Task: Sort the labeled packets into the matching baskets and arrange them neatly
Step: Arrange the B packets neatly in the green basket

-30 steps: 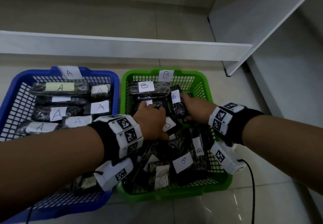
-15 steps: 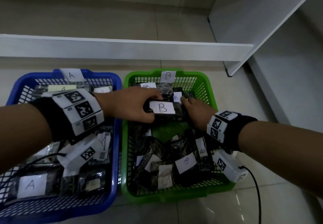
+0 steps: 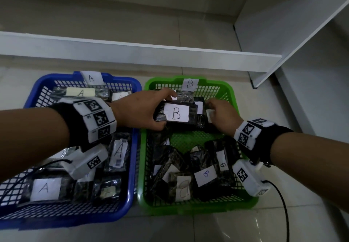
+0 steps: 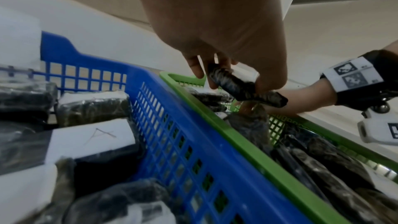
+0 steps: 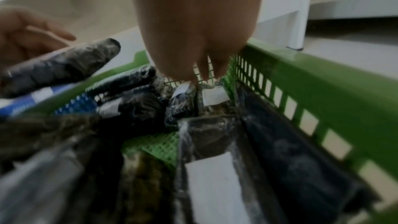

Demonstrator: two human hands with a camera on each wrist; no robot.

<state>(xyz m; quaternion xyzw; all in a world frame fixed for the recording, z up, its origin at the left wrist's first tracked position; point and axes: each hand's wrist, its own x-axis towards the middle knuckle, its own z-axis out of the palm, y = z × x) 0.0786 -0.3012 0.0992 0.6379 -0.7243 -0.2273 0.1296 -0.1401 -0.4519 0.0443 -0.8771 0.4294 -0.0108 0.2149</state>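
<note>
My left hand [image 3: 159, 109] grips one end of a black packet with a white B label [image 3: 176, 113] and holds it level above the far part of the green basket [image 3: 243, 202]. The left wrist view shows that packet [image 4: 243, 86] pinched between fingers and thumb. My right hand [image 3: 217, 113] reaches down at the basket's far right. Its fingers [image 5: 200, 72] curl onto the top of an upright packet with a white label [image 5: 213, 96]. Several B packets lie jumbled in the near half. The blue basket [image 3: 120, 76] on the left holds A packets.
A long white shelf board [image 3: 132, 51] runs behind both baskets and a white upright panel [image 3: 283, 34] stands at the back right. A black cable [image 3: 283, 213] trails from my right wrist over the tiled floor. A patch of bare green mesh [image 3: 188, 140] shows mid-basket.
My left hand picked the B packet out of the green basket's middle and carried it toward the far end. My right hand stayed on the upright packets at the far right.
</note>
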